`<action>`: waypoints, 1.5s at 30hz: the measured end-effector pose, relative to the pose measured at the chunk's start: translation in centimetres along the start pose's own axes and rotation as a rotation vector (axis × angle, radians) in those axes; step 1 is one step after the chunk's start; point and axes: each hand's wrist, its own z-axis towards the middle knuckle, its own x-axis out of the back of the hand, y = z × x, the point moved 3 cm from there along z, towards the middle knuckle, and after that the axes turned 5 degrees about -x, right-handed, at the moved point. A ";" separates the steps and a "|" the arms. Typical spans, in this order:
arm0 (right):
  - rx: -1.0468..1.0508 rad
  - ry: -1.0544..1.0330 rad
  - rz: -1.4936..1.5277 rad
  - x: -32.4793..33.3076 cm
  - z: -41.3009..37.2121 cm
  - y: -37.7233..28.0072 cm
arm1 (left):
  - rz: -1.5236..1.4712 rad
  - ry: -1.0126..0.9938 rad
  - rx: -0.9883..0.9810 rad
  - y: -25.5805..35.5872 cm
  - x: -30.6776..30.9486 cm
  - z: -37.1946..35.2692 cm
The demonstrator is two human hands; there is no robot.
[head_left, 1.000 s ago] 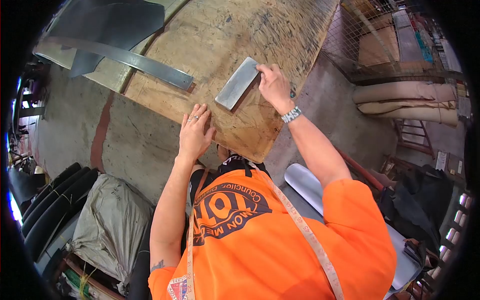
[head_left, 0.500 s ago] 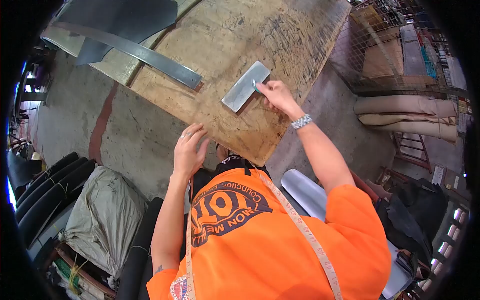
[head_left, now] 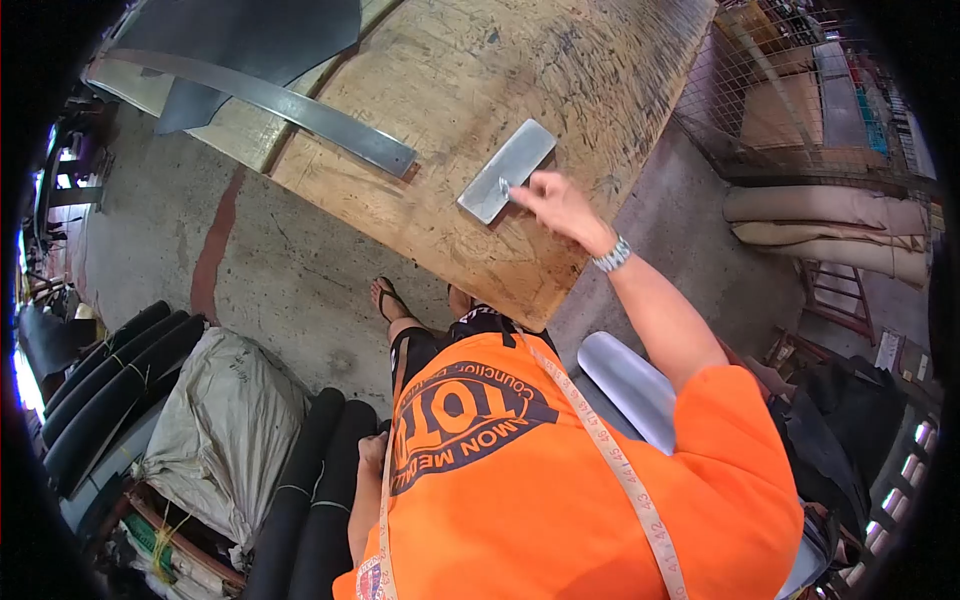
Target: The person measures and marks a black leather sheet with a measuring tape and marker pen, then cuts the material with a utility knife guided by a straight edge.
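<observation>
My right hand (head_left: 562, 208) is closed in a pinch over the table. Between its fingertips is a small shiny blade (head_left: 504, 186), its tip over a flat grey rectangular block (head_left: 515, 165) that looks like a sharpening stone. My left hand (head_left: 372, 455) is down at my left side against the orange shirt (head_left: 600, 510), fingers curled; what they hold, if anything, is hidden. A long metal straightedge (head_left: 350, 132) lies left of the block, its far part across a dark leather sheet (head_left: 250, 40).
The worn wooden table (head_left: 440, 235) has a corner close to my waist. Black rolls (head_left: 340, 480) and a wrapped bundle (head_left: 225, 430) stand at lower left. Right are beige rolls (head_left: 830, 205), a wire mesh cage (head_left: 770, 90) and a silvery roll (head_left: 625, 380). A tape measure (head_left: 620, 460) hangs from my neck.
My left hand has dropped from near the table edge to my side and curled up. My right hand has shifted the blade slightly toward the block's near end.
</observation>
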 end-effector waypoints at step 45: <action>0.065 0.309 -0.133 -2.1 -2.4 -2.8 | -0.329 -0.009 -0.131 14.6 -0.8 -0.7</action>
